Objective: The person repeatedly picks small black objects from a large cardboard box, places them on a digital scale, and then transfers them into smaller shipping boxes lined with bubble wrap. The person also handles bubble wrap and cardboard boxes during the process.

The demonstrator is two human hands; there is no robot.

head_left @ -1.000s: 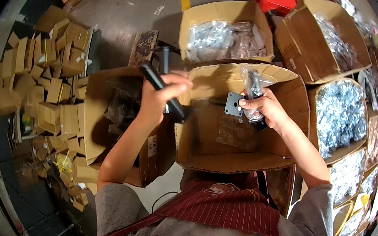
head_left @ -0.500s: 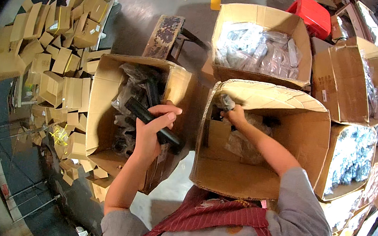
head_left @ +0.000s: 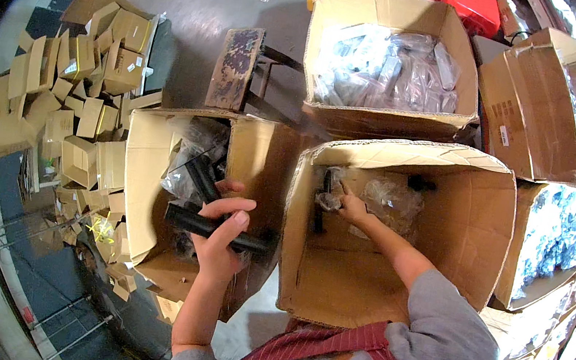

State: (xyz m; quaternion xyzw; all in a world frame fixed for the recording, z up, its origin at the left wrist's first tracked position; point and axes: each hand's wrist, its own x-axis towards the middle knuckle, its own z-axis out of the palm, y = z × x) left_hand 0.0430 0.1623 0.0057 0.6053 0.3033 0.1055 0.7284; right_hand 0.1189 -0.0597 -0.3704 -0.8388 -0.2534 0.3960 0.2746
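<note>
My left hand (head_left: 219, 237) is closed around a black cylindrical handle (head_left: 186, 221), held level over the left cardboard box (head_left: 137, 181). That box holds more black parts in clear plastic bags. My right hand (head_left: 350, 207) reaches deep into the large middle cardboard box (head_left: 409, 156) and touches a small bagged part (head_left: 329, 200) at its far left corner. A crumpled clear bag (head_left: 392, 198) and a black piece (head_left: 420, 184) lie beside it in that box. Whether the right fingers grip the bagged part is unclear.
A far box (head_left: 386, 113) is full of clear bagged parts. More open boxes of bagged parts (head_left: 553, 232) stand at the right. A heap of small folded cartons (head_left: 71, 98) lies at the left. A worn wooden stool (head_left: 234, 66) and a red bin (head_left: 475, 4) stand behind.
My right hand has gone from holding a bagged metal piece above the middle box down into its far corner. My left hand with the black handle has shifted over the left box.
</note>
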